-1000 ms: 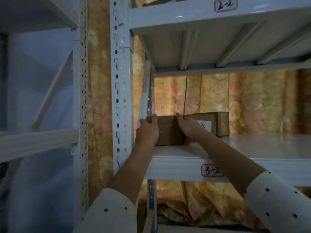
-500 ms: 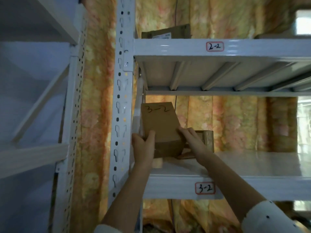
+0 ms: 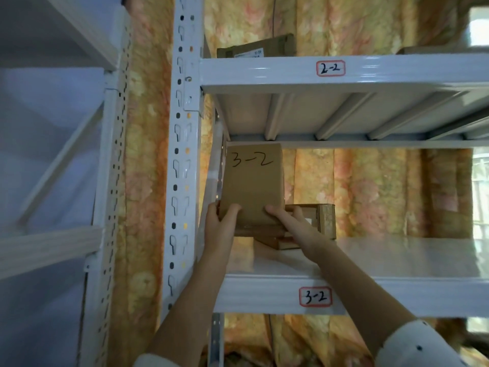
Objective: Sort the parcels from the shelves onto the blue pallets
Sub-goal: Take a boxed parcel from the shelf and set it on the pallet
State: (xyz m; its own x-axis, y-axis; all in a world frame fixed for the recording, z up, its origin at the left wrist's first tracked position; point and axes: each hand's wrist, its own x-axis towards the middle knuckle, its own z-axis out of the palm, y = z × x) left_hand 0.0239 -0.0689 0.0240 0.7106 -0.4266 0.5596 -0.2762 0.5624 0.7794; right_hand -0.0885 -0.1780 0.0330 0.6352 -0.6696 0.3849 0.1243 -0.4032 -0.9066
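- While both hands are up at the shelf marked 3-2 [image 3: 315, 296], I read the step as lifting one parcel off it, and I go through it from nine o'clock to three.
- At nine o'clock of the parcel, my left hand [image 3: 221, 229] has its grip curled round the lower left corner, thumb over the front face.
- At centre stands the parcel [image 3: 252, 185], a brown box tilted up on its near edge, "3-2" handwritten on the face turned towards me; it sits at the far left end of the shelf, close to the white upright [image 3: 182, 154].
- At about four o'clock of that box, my right hand [image 3: 293, 223] holds the lower right edge, fingers wrapped over it.
- Just behind that hand, at three o'clock, a second box [image 3: 324, 221] lies on the shelf, touching or nearly touching the first; I cannot tell which.
- To do this well, I would judge: keep both grips low and even, draw the box straight towards me clear of the upright and of the shelf above marked 2-2 [image 3: 330, 68], and avoid dragging the neighbour along.
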